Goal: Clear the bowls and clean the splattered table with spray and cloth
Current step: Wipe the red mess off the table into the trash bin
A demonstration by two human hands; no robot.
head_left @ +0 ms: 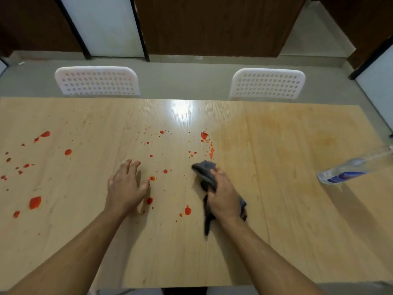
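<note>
The light wooden table carries red splatters across its left and middle parts; its right part shows only a faint orange smear. My right hand grips a bunched grey cloth and presses it on the table just below a red patch. Flat on the table to the left of the cloth lies my left hand, fingers spread, with red drops beside its thumb. A clear spray bottle with a blue label stands at the right edge. No bowls are in view.
Two white perforated chairs stand tucked at the table's far side. Beyond them are a grey floor, dark wooden panels and white partitions. The table's near edge runs along the bottom of the view.
</note>
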